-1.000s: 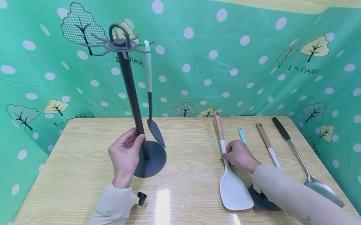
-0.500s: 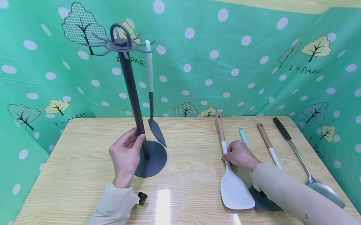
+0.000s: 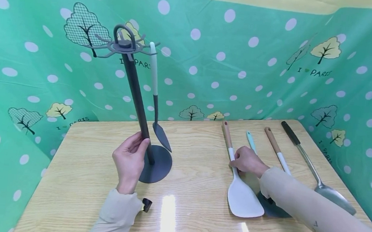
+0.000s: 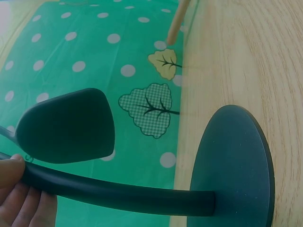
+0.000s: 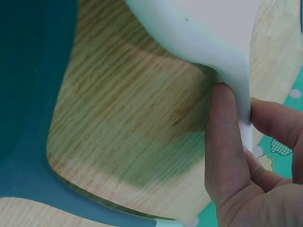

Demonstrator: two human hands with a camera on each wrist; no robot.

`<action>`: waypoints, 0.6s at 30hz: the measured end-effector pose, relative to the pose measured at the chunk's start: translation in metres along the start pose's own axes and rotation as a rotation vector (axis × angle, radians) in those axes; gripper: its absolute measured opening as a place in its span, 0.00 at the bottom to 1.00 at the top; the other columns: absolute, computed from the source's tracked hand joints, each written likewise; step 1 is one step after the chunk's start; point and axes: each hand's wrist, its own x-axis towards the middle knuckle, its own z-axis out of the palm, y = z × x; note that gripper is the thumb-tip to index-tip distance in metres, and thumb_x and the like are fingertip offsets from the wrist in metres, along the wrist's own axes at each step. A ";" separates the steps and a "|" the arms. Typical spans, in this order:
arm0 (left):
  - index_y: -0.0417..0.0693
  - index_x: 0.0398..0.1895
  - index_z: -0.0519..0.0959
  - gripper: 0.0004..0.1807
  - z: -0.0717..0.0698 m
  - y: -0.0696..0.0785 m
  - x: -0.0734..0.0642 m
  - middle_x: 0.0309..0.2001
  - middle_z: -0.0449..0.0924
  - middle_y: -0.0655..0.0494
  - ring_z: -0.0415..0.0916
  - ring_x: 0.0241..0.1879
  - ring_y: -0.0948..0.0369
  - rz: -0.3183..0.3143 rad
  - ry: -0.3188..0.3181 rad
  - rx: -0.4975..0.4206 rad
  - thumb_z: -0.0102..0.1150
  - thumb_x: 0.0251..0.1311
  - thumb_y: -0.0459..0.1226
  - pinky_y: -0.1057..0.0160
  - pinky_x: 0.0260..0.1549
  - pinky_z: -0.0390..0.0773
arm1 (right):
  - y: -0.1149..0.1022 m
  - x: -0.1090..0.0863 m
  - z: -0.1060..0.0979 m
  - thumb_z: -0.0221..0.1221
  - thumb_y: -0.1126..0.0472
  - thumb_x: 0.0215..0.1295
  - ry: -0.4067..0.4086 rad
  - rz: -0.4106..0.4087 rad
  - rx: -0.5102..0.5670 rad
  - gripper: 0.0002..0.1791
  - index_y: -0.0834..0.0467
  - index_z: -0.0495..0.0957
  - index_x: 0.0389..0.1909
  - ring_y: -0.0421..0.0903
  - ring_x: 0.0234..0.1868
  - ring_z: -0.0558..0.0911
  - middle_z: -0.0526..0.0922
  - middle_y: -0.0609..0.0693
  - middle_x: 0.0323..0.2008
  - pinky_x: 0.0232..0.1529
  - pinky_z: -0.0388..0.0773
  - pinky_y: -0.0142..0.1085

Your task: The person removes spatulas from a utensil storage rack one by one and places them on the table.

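Note:
My left hand [image 3: 130, 161] grips the dark pole of an upright utensil stand [image 3: 135, 92] just above its round base [image 4: 232, 161]. From one of the stand's hooks hangs a turner [image 3: 154, 73] with a pale mint handle and a dark blade, clear of the table. On the right, my right hand [image 3: 248, 161] pinches the white neck of a spatula [image 3: 244, 201] with a wooden handle and a broad white blade. The right wrist view shows thumb and fingers [image 5: 222, 137] on both sides of that neck [image 5: 239, 85]. Whether its blade touches the table cannot be told.
Beside the white spatula lie a mint-handled dark utensil [image 3: 250, 138], partly hidden by my right arm, another utensil with a wooden and white handle [image 3: 272, 140], its head covered, and a metal turner [image 3: 332, 198]. Behind the wooden table [image 3: 195, 161] hangs a green dotted cloth [image 3: 209, 84].
The white spatula has slid slightly toward me, its handle end lower in the head view. My left hand, the stand and the hanging turner stay in place.

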 end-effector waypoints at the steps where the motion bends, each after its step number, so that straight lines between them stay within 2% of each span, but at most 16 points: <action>1: 0.31 0.45 0.82 0.15 0.000 0.001 0.000 0.40 0.83 0.36 0.84 0.36 0.52 -0.002 0.000 0.001 0.66 0.53 0.25 0.70 0.38 0.81 | 0.000 0.000 0.000 0.63 0.64 0.58 0.000 -0.001 -0.006 0.12 0.61 0.73 0.19 0.46 0.19 0.82 0.80 0.55 0.18 0.21 0.79 0.34; 8: 0.31 0.45 0.82 0.14 0.000 0.002 0.000 0.40 0.83 0.37 0.84 0.37 0.54 0.000 0.003 0.003 0.66 0.53 0.25 0.71 0.38 0.81 | 0.000 0.000 0.001 0.64 0.64 0.58 -0.023 0.020 -0.020 0.11 0.62 0.74 0.20 0.46 0.20 0.82 0.80 0.54 0.19 0.19 0.77 0.31; 18: 0.33 0.45 0.82 0.14 0.000 -0.002 0.001 0.40 0.84 0.39 0.84 0.37 0.55 -0.002 0.005 -0.003 0.66 0.53 0.26 0.71 0.38 0.81 | 0.000 -0.002 0.003 0.64 0.64 0.58 -0.033 0.034 -0.025 0.11 0.62 0.74 0.21 0.45 0.20 0.83 0.80 0.54 0.20 0.24 0.82 0.36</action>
